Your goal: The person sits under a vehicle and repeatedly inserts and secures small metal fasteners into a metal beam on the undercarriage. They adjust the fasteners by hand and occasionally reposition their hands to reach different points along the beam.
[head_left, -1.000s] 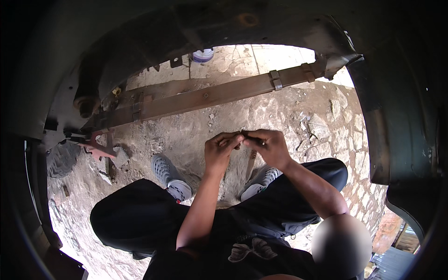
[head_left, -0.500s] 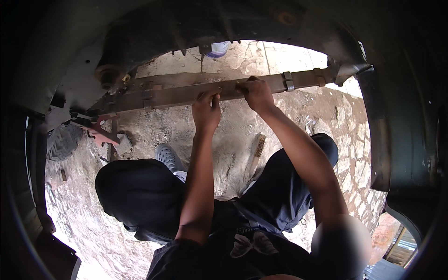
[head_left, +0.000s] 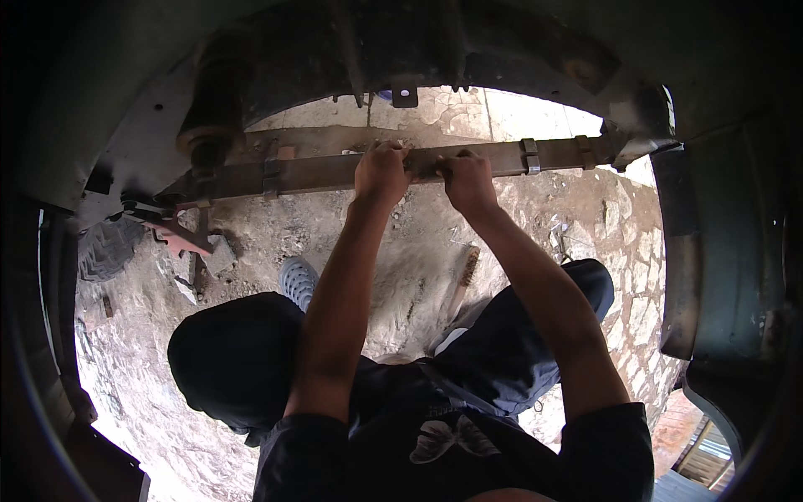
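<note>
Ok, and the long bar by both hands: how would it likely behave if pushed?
The long bar has a dull brown metallic look, so it is probably stiff and heavy. Its flat face suggests it would not roll easily. Its right end appears to meet a dark bracket, so it may barely shift.

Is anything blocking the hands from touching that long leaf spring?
Nothing visible is. The left hand and right hand are both right at the leaf spring. The wire brush lies on the ground, out of their way.
</note>
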A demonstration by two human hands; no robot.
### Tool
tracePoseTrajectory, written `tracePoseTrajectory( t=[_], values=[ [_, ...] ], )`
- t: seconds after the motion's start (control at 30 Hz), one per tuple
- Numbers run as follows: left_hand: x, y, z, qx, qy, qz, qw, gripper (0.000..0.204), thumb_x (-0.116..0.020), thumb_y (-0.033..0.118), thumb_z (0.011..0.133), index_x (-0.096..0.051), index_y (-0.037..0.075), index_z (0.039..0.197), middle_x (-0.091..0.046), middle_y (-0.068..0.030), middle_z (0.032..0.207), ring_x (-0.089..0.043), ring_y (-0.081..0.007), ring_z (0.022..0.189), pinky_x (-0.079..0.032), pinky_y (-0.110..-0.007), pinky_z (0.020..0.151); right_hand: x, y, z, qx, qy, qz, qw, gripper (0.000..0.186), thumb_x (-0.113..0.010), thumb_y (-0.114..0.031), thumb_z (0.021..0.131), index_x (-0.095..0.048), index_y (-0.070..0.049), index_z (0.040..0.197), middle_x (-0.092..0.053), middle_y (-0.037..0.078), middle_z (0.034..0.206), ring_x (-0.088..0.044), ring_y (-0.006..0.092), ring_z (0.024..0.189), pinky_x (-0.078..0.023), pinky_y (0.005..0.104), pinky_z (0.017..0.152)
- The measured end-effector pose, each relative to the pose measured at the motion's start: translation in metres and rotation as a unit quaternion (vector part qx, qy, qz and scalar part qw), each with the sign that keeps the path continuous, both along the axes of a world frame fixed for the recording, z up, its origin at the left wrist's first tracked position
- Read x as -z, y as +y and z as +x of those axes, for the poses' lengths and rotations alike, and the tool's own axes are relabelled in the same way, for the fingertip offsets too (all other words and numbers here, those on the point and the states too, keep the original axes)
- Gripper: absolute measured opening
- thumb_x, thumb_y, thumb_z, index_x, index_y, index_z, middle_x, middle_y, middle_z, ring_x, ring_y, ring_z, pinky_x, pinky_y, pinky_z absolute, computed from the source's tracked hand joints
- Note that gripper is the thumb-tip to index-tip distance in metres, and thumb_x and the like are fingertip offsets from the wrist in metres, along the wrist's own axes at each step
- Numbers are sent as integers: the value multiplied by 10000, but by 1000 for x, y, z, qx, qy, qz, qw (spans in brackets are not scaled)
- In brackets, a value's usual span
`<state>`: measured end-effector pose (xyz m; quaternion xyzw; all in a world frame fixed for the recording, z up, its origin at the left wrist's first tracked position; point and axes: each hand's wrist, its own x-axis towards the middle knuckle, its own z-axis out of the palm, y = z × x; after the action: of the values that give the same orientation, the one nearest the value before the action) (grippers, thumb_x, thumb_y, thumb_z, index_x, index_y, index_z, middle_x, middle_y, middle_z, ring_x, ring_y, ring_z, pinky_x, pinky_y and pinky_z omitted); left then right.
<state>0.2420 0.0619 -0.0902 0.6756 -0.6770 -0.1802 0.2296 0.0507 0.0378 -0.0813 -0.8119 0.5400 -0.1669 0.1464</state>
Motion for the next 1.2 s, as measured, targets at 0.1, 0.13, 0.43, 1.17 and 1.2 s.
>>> tracePoseTrajectory(
  t=[0.1, 0.13, 0.43, 1.17, 1.2],
  values=[
    [2, 0, -8, -3, -16, -34, 999, 540, -920, 217, 734, -762, 100, 1237, -697, -78, 1287, -617, -283, 1261, -525, -406, 1071, 6, -6, -5, 7, 18, -41, 999, 175, -669, -151, 935, -814, -149, 1032, -737, 134, 967, -696, 314, 1012, -446, 495, 957],
    [-1, -3, -13, 3, -24, -38, 999, 549, -921, 220, 732, -759, 98, 1242, -698, -83, 1282, -628, -293, 1247, -528, -409, 1064, 11, -16, -9, 4, 33, -67, 997, 174, -666, -148, 934, -813, -148, 1026, -735, 136, 960, -696, 314, 1009, -443, 492, 960],
    [2, 3, 1, -5, -11, -2, 1000, 590, -938, 214, 706, -755, 102, 1256, -691, -82, 1281, -634, -286, 1237, -535, -408, 1054, 5, 7, -2, -3, 15, -99, 995, 134, -685, -154, 896, -805, -110, 940, -728, 177, 848, -706, 364, 914, -533, 490, 851],
    [5, 1, -2, -14, -11, -7, 1000, 560, -930, 220, 715, -762, 118, 1239, -668, -74, 1292, -605, -286, 1264, -518, -411, 1079, -4, 11, 11, 66, 39, -24, 997, 202, -612, -213, 969, -804, -152, 986, -732, 163, 993, -684, 322, 1047, -401, 525, 989],
    [6, 2, -3, -13, -9, -13, 1000, 559, -930, 223, 716, -762, 119, 1239, -667, -72, 1293, -605, -285, 1264, -521, -411, 1075, 1, 19, 3, 63, 34, -20, 997, 200, -613, -215, 969, -803, -154, 994, -733, 159, 995, -682, 318, 1059, -401, 527, 992]
  ],
)
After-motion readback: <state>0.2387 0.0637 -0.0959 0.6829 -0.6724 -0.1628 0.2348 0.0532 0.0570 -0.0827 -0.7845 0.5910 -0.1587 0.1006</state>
